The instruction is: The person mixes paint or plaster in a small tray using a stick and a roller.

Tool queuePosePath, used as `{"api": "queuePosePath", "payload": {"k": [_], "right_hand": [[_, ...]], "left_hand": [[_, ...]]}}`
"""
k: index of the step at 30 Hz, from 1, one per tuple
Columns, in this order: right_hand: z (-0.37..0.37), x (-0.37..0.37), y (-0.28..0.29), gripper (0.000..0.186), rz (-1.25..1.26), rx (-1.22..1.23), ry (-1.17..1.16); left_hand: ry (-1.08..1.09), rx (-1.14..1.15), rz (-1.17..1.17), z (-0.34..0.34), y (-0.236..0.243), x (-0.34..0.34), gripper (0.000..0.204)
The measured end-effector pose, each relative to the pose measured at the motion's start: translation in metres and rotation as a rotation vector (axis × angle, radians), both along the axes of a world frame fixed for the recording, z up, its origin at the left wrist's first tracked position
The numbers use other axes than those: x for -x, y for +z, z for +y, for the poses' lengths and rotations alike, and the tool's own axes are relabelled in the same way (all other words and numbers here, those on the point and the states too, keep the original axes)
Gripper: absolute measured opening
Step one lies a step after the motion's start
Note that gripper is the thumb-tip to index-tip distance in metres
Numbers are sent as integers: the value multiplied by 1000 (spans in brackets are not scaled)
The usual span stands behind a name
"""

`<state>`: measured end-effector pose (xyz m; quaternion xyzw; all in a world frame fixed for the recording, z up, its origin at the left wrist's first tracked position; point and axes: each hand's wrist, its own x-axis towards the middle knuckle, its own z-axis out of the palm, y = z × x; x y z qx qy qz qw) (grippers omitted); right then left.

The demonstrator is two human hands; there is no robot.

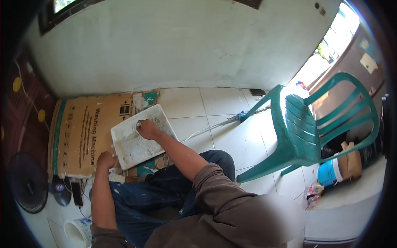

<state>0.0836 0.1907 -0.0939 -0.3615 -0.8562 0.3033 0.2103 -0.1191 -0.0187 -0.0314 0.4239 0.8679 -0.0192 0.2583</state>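
- Right hand (148, 129) is curled inside white rectangular plastic tray (124, 129), pale residue (144, 149) seemingly being worked; whether anything is gripped cannot be told
- Left hand (106, 160) is curled by its rim, grip unclear; steadying seems called for
- Tray is laid partly on flat brown cardboard (82, 136)

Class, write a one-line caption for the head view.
Right hand over a white tray on cardboard, left hand beside it, green chair at right.
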Motion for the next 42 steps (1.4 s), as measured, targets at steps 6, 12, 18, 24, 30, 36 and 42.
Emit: {"api": "queuePosePath", "payload": {"k": [6, 12, 18, 24, 30, 36, 42], "right_hand": [[27, -33, 54, 39, -105, -13, -287], [27, -15, 56, 43, -15, -22, -136], [22, -11, 37, 31, -49, 552, 307], [74, -52, 37, 40, -236, 240, 67], [73, -59, 52, 39, -263, 8, -50], [18, -19, 70, 25, -122, 613, 493], [14, -16, 58, 31, -347, 617, 562]], "left_hand": [[7, -12, 15, -11, -6, 22, 45], [-125, -62, 15, 4, -25, 40, 59], [-15, 18, 63, 1, -10, 22, 51], [-26, 33, 56, -4, -4, 21, 51], [-31, 54, 50, 1, -2, 18, 53], [-23, 38, 48, -2, -3, 22, 52], [-6, 56, 45, -2, 0, 19, 51]]}}
